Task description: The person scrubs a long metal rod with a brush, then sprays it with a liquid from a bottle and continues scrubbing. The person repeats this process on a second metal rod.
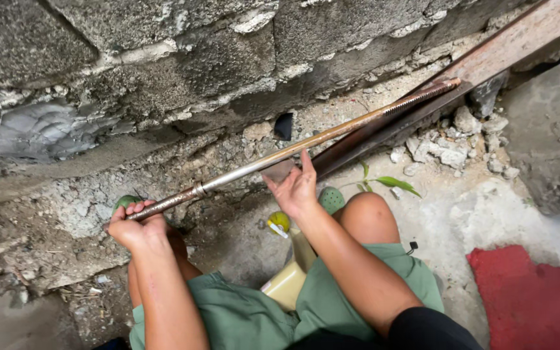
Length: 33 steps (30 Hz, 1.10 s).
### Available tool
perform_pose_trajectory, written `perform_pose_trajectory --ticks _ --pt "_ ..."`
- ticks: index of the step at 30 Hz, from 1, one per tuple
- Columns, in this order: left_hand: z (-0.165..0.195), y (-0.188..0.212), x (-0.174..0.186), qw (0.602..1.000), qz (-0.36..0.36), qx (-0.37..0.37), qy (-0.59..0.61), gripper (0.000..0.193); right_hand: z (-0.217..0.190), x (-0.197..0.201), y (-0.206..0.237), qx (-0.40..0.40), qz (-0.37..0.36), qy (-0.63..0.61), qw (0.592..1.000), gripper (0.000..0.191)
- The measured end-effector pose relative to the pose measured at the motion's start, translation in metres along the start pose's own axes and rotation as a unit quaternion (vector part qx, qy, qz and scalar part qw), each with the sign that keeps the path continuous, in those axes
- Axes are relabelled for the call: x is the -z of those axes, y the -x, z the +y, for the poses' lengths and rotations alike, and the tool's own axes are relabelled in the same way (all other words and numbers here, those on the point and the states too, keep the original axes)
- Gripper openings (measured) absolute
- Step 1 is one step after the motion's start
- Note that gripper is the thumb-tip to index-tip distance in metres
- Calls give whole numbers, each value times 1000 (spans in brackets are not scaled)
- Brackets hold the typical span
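Rod gripped in left fingers, under right fingers

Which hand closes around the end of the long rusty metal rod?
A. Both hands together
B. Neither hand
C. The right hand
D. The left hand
D: the left hand has its fingers wrapped around the lower end of the long rusty metal rod, while the right hand is open, with its fingers stretched out at the rod's middle part.
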State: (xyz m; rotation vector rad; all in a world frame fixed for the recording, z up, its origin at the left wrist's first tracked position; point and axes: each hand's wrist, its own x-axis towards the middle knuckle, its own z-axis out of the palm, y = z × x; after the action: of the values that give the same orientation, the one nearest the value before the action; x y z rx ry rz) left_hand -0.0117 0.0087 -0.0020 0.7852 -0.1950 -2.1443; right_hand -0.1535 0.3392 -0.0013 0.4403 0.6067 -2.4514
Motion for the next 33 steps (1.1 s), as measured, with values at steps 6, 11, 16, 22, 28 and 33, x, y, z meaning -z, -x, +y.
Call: perform_pose_trajectory --ticks 6,11,16,22,28,33 --pt "7 16 0 1000 -11 18 9 23 4 -31 3 46 -24 -27 998 55" --pt "13 57 -16 999 -49 7 -11 37 9 -33 -1 63 34 -44 996 46" --pt "12 105 -45 997 -71 -2 35 45 12 -36 0 79 40 -24 996 46" --pt "-9 103 -20 996 30 47 -65 36 9 -57 13 91 53 -48 993 35" --pt "-164 78 25 867 -13 207 -454 31 6 -80 30 116 50 -93 988 34" --pt "-265 51 -7 662 -196 54 -721 34 0 -93 48 65 85 -81 991 34"
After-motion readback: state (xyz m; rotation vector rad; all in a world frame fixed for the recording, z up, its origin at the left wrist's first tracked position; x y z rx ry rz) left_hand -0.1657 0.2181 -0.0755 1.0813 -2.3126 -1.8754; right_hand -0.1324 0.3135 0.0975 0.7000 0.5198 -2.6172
